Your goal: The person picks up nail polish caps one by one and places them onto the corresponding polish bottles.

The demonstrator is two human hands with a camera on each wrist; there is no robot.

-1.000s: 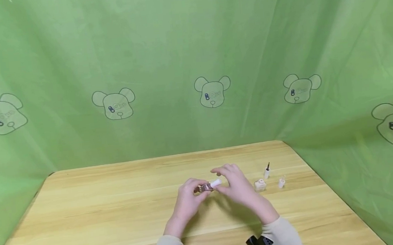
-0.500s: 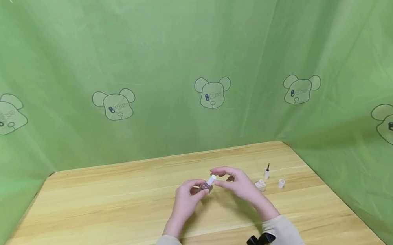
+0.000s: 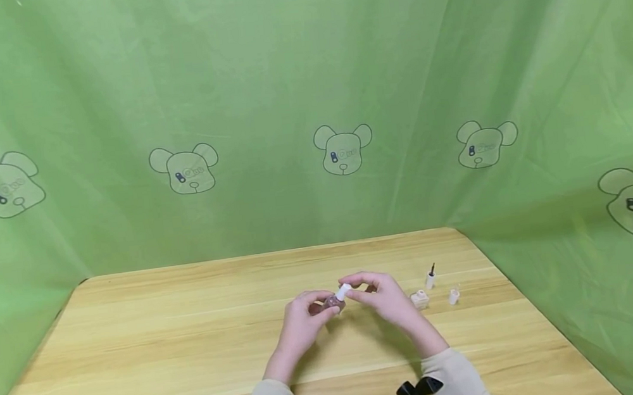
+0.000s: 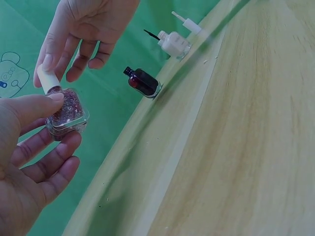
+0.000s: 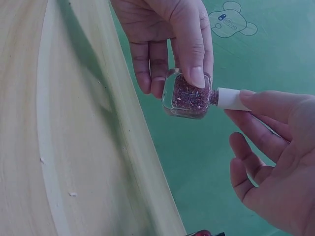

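A clear nail polish bottle [image 5: 189, 101] full of pinkish-purple glitter is held above the table, tilted, its white cap [image 5: 230, 99] on the neck. My left hand [image 3: 300, 323] grips the glass body between thumb and fingers. The thumb and index finger of my right hand [image 3: 386, 299] pinch the cap, its other fingers loosely bent, as the right wrist view shows. In the left wrist view an uncapped dark red polish bottle [image 4: 142, 82] stands on the table beyond the hands. Farther along is an uncapped whitish bottle [image 4: 174, 44].
To the right of my right hand, a white cap with a dark brush [image 3: 430, 280] stands brush up. Near it is another white cap with a pale brush [image 3: 454, 297]. Green curtains [image 3: 272, 214] printed with bear heads enclose the wooden table [image 3: 164, 339] at back and sides.
The glitter bottle has turned from lying nearly level to a steeper tilt, cap upward. My right index finger, raised off the cap earlier, has come down against it, opposite the thumb.
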